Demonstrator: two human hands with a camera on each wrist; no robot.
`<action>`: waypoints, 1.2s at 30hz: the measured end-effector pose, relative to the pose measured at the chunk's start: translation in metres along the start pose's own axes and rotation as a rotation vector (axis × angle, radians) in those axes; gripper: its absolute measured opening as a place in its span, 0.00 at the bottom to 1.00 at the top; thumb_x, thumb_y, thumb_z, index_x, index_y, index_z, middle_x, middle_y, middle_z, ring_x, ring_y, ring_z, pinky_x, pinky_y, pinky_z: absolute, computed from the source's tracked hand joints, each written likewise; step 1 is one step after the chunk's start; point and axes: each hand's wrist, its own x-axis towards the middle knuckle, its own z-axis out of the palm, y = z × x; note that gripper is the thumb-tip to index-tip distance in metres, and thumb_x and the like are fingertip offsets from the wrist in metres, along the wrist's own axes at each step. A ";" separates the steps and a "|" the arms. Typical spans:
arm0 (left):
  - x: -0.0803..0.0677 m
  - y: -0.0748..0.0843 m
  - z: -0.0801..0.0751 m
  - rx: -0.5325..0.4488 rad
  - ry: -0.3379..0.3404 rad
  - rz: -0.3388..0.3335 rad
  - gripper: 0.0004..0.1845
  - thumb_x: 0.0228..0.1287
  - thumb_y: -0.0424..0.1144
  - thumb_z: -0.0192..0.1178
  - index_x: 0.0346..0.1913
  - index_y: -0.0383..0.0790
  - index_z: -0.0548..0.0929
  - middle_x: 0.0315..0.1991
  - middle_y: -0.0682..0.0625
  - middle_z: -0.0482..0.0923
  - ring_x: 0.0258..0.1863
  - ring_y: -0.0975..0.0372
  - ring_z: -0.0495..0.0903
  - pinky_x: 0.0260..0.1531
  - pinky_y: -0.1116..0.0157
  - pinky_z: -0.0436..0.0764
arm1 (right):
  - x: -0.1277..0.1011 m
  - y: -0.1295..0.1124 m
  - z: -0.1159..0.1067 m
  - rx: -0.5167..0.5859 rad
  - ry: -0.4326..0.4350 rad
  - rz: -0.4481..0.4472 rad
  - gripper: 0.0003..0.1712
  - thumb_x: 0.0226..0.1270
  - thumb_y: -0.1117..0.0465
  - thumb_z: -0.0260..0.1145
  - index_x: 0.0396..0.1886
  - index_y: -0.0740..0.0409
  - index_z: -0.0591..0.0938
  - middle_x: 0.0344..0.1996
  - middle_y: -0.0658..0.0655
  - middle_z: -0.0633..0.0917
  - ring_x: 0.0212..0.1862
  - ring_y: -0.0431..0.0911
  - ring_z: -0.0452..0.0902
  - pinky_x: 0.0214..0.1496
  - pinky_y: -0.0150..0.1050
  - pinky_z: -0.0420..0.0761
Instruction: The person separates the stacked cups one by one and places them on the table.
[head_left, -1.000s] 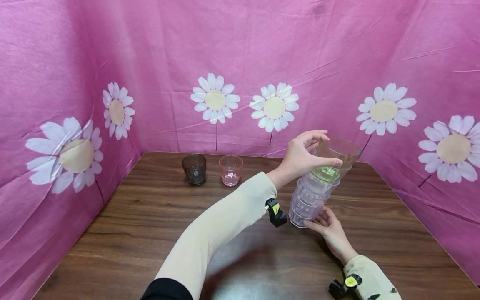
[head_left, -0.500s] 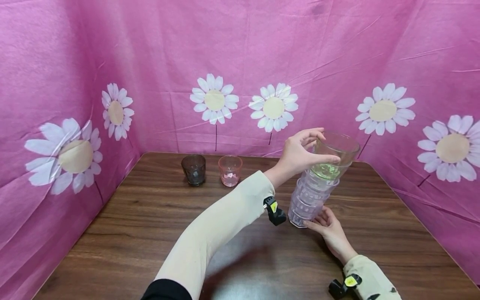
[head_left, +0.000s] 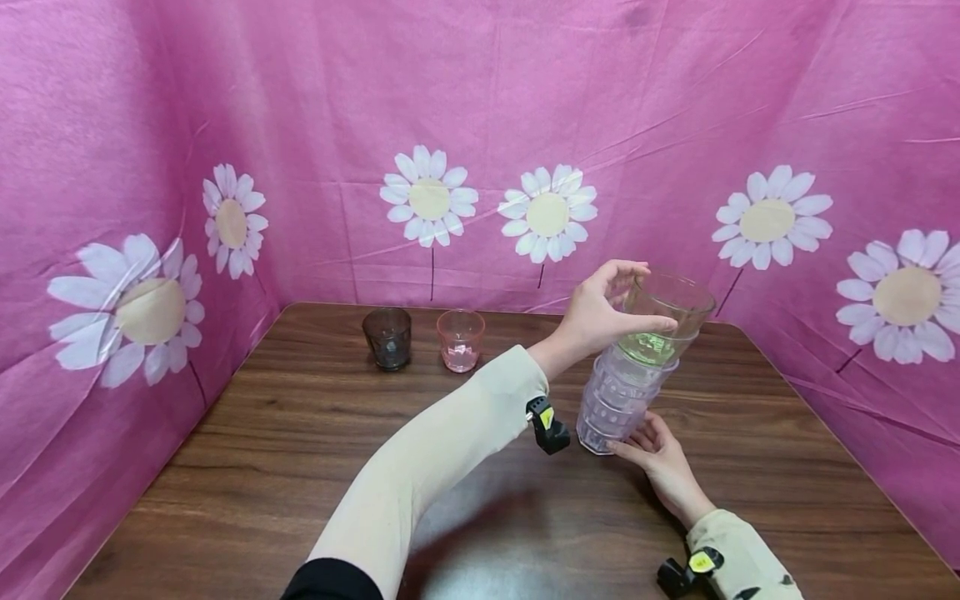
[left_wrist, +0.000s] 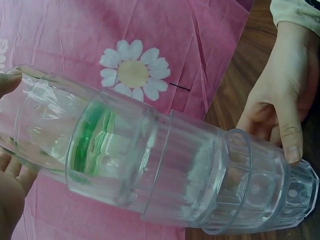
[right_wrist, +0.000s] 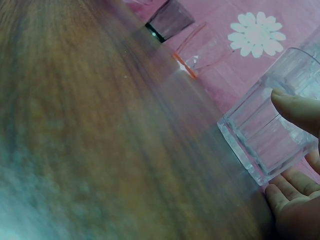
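Observation:
A leaning stack of clear, faintly purple tumblers [head_left: 624, 392] stands on the right of the table in the head view. At its top sits a green-tinted tumbler [head_left: 660, 332], its bottom nested into the tumbler below. My left hand [head_left: 597, 315] grips this green tumbler near the rim, thumb on the near side and fingers on the far side. Low on the stack, my right hand [head_left: 666, 471] holds the bottom tumbler [right_wrist: 265, 135] between thumb and fingers. The left wrist view shows the green tumbler's thick green base [left_wrist: 92, 140] and the several nested rims below.
A dark grey tumbler [head_left: 388, 340] and a pink tumbler [head_left: 461, 342] stand upright side by side at the back of the wooden table [head_left: 300, 467]. A pink cloth [head_left: 480, 100] with white daisies hangs round the back and sides.
My left hand and the green tumbler rose slightly, then came back down a little and shifted slightly left. The right hand and the lower tumblers stay in place.

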 end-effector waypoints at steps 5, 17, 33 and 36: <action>0.002 0.001 0.000 0.021 -0.044 -0.085 0.42 0.48 0.34 0.79 0.68 0.37 0.71 0.66 0.49 0.74 0.63 0.66 0.73 0.60 0.77 0.71 | 0.000 0.000 0.000 -0.001 0.001 0.000 0.31 0.58 0.79 0.66 0.57 0.57 0.67 0.47 0.38 0.81 0.50 0.32 0.77 0.53 0.24 0.78; 0.007 0.006 -0.009 0.123 -0.124 -0.133 0.43 0.48 0.40 0.80 0.69 0.41 0.73 0.59 0.54 0.80 0.58 0.70 0.76 0.57 0.77 0.74 | 0.000 -0.002 -0.002 -0.027 -0.012 0.020 0.32 0.60 0.78 0.67 0.60 0.57 0.65 0.48 0.40 0.79 0.51 0.31 0.76 0.52 0.25 0.78; 0.008 0.006 -0.011 0.051 -0.055 0.023 0.41 0.45 0.35 0.81 0.66 0.37 0.76 0.55 0.52 0.83 0.51 0.71 0.78 0.48 0.77 0.80 | -0.003 0.000 -0.001 -0.008 -0.003 -0.007 0.29 0.59 0.78 0.67 0.56 0.54 0.69 0.47 0.40 0.81 0.50 0.33 0.77 0.50 0.26 0.80; 0.008 0.009 -0.012 -0.014 -0.038 0.031 0.41 0.44 0.32 0.81 0.65 0.37 0.76 0.54 0.52 0.83 0.50 0.70 0.79 0.46 0.76 0.82 | -0.003 0.000 0.000 -0.003 -0.008 -0.015 0.29 0.59 0.79 0.66 0.56 0.54 0.69 0.47 0.41 0.81 0.50 0.33 0.78 0.50 0.26 0.80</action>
